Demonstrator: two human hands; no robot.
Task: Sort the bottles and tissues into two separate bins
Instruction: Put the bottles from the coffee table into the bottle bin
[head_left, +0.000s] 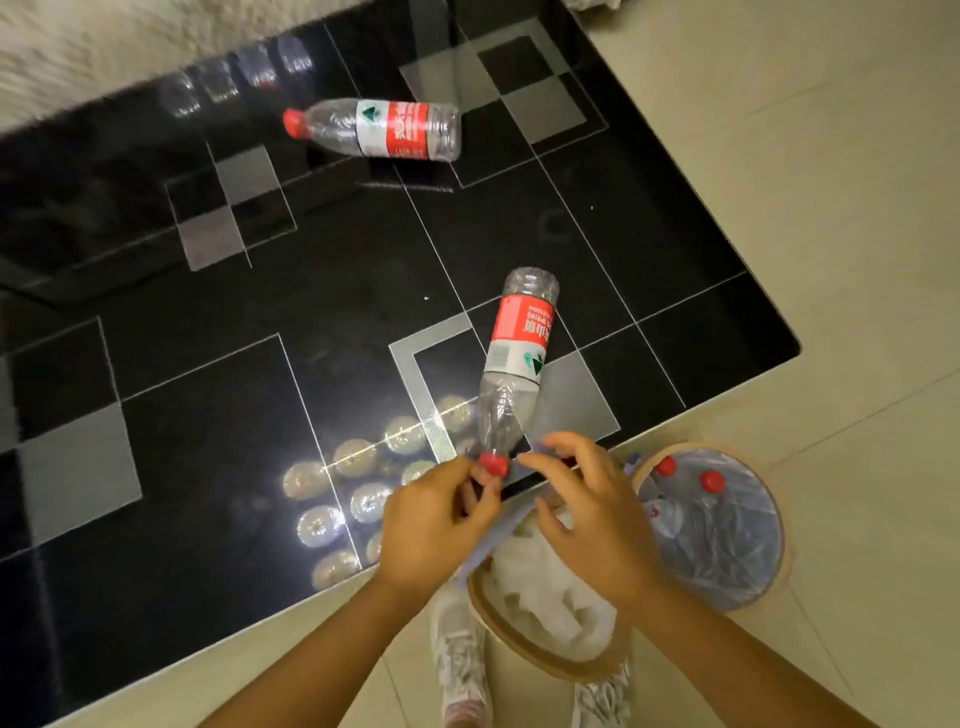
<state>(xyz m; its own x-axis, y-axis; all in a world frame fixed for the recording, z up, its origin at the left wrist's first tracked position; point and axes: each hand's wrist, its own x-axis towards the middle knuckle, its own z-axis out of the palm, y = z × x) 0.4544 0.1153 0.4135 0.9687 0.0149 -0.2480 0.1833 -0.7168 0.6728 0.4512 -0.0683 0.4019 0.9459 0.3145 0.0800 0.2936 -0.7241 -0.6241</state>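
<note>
Item: clear plastic water bottle with red cap and red-white label (517, 358), held at the black glass tabletop (208, 415) edge, 5 o'clock. Left hand (436, 519) pinches its cap; right hand (587, 509) hovers beside, fingers loosely curled, grip unclear.

Done: round bin of capped bottles (727, 530); bin of white tissues (550, 597).

Left: second identical bottle (379, 130), lying at 12 o'clock (tissue bin partly hidden by the hands).

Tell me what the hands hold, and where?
The left hand pinches the near bottle at its red cap; the right hand holds nothing clearly visible.
</note>
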